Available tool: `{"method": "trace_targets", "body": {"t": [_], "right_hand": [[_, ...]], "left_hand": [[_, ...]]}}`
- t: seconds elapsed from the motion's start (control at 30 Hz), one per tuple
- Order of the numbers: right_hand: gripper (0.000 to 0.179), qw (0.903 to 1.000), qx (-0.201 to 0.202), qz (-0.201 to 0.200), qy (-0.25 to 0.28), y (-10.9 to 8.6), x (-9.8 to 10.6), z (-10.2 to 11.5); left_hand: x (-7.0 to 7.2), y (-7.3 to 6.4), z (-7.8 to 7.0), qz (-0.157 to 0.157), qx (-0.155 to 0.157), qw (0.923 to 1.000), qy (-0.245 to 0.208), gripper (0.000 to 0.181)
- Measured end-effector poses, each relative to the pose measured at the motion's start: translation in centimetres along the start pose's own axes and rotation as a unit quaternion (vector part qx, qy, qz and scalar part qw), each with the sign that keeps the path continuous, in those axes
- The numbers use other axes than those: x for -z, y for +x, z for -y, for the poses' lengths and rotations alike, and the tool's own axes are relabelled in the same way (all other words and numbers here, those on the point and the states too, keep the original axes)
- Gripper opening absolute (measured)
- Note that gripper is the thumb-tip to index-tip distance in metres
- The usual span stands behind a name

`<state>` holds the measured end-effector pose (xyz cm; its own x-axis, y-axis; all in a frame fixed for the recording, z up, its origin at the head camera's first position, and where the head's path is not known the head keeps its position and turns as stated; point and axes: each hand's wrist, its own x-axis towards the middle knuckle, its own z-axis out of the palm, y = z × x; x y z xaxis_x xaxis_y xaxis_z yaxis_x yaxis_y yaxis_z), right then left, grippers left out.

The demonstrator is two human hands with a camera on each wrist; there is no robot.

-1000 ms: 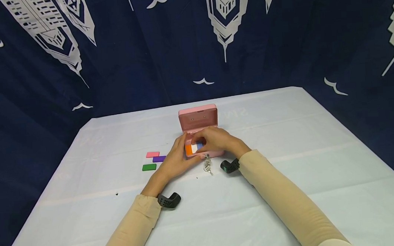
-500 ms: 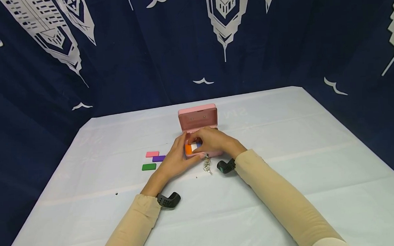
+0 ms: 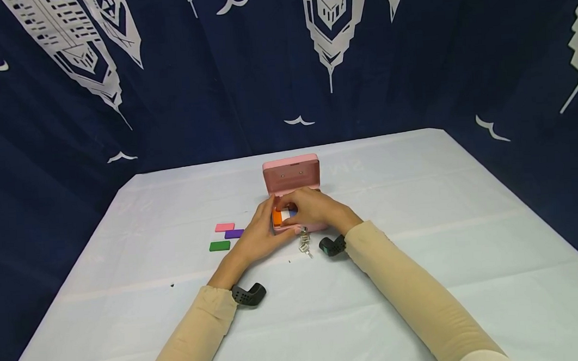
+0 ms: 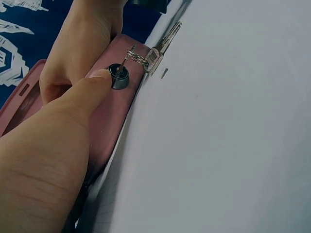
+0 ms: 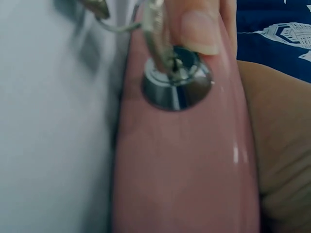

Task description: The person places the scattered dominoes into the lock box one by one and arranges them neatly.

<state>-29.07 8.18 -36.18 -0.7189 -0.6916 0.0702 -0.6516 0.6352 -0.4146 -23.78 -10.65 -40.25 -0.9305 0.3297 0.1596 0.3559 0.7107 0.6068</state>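
Note:
A pink lock box (image 3: 291, 176) stands on the table with its lid raised. Inside its tray lie an orange block (image 3: 277, 218), a white block (image 3: 285, 215) and a blue block (image 3: 293, 212). My left hand (image 3: 259, 234) grips the box's left front corner, fingers along the side and thumb beside the round metal lock (image 4: 120, 77). One key sits in that lock, and another key (image 4: 153, 59) hangs from it on a ring. My right hand (image 3: 312, 205) reaches into the tray, thumb and forefinger pinching the white block; its other fingers are partly hidden.
Left of the box lie a pink block (image 3: 225, 227), a purple block (image 3: 234, 234) and a green block (image 3: 219, 246) on the white-covered table (image 3: 398, 305). Behind it hangs a dark blue curtain (image 3: 244, 74) with white prints.
My right hand has shifted slightly left inside the box, from near the blue block toward the white one. The left hand and the box stay in place.

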Motion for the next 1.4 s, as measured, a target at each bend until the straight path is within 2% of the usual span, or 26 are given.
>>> {"method": "trace_targets", "body": {"t": [0.27,0.57,0.97,1.2,1.3,1.4], "right_hand": [[0.040,0.9977,0.039,0.048,0.027,-0.4,1.3,0.1],[0.040,0.9968,0.024,0.069,0.033,-0.8,2.3,-0.1],[0.032,0.9975,0.016,0.058,0.037,-0.7,2.2,-0.7],[0.028,0.9981,0.028,0.049,0.026,-0.5,2.0,-0.6],[0.025,0.9985,0.033,0.033,0.028,-0.6,1.9,-0.9],[0.022,0.9990,0.028,-0.003,0.036,-1.1,2.1,-1.5]], "left_hand": [[-0.1,-0.2,0.0,-0.001,0.004,1.0000,-0.002,0.112],[-0.1,-0.3,-0.1,0.003,0.018,0.9998,-0.003,0.112],[0.0,0.0,0.0,0.003,0.012,0.9999,0.009,0.113],[0.1,-0.2,0.1,0.003,0.008,0.9999,0.009,0.112],[0.2,-0.2,0.1,0.005,0.007,0.9999,0.008,0.111],[0.1,-0.1,0.0,0.006,0.005,1.0000,0.006,0.112]]}}
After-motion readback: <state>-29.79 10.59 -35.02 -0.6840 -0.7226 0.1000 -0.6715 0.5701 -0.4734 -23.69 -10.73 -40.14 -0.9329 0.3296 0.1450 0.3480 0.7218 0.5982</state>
